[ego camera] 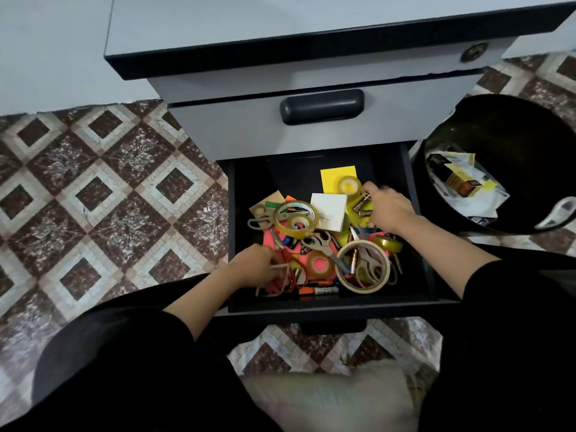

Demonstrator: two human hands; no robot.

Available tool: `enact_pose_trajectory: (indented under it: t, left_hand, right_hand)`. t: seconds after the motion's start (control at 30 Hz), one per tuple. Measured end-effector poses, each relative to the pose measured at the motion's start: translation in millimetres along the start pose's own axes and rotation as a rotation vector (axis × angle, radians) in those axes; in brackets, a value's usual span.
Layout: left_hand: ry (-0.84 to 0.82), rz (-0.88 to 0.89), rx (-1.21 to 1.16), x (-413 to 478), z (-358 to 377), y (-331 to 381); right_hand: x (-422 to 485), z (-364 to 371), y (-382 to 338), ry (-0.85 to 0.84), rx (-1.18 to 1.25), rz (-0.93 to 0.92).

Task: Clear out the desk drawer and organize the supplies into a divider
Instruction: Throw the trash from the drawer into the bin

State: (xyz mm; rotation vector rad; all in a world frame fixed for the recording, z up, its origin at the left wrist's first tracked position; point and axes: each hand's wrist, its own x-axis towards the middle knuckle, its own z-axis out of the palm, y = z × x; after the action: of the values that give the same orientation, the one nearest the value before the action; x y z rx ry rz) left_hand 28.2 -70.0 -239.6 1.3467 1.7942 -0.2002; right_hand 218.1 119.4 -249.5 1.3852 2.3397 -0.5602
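Open drawer (232, 232) low in grey cabinet, packed with loose supplies. Left hand (257, 266) at front-left corner, fingers buried among red scissors (276, 286); cannot tell grip. Masking tape roll (343, 254) at front centre. Right hand (391, 210) at right side, fingers curled round batteries (363, 210). Black bin (498, 126) on floor, far right.

Counting six tape rolls (296, 233) in the drawer (343, 305): four clear, one masking, one yellow. Three pairs of beige scissors (321, 244), plus one red-handled pair (282, 283), partly hidden. Two note pads: one yellow (335, 177), one white (328, 212). At least two markers (324, 291). Loose batteries (363, 213) everywhere, too overlapped to tally. One waste bin (530, 126) alongside.
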Motion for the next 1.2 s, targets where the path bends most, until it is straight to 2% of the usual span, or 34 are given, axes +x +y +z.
enact_pose_trajectory:
  t: [0.23,0.4,0.5,0.67,0.87,0.97,1.07,1.13,1.2]
  left_hand:
    - [0.090,-0.036,-0.185,11,-14,8]
    - [0.154,-0.124,-0.288,22,-24,8]
    - [0.168,-0.156,-0.340,26,-27,5]
    - [0.308,-0.192,-0.480,29,-30,2]
    - [0.333,-0.214,-0.534,26,-34,2]
    - [0.305,-0.205,-0.600,25,-31,5]
    - [0.263,-0.190,-0.627,25,-28,10]
    - [0.251,-0.181,-0.640,26,-27,14]
    - [0.241,-0.173,-0.651,25,-28,17]
  right_hand:
    - [-6,-7,-8,0.047,0.286,0.024]
    - [-7,-6,-15,-0.154,0.672,0.037]
    - [-9,-2,-22,-0.253,0.716,0.071]
    - [-10,-2,-22,-0.285,0.676,0.062]
    - [-13,-29,-7,-0.341,0.703,0.018]
    - [-23,-39,2,-0.455,0.556,-0.033]
    - [-36,-32,0,-0.555,0.202,-0.135]
    - [-42,-15,-7,-0.504,0.024,-0.164]
    - [-51,-1,-17,-0.366,-0.125,-0.210]
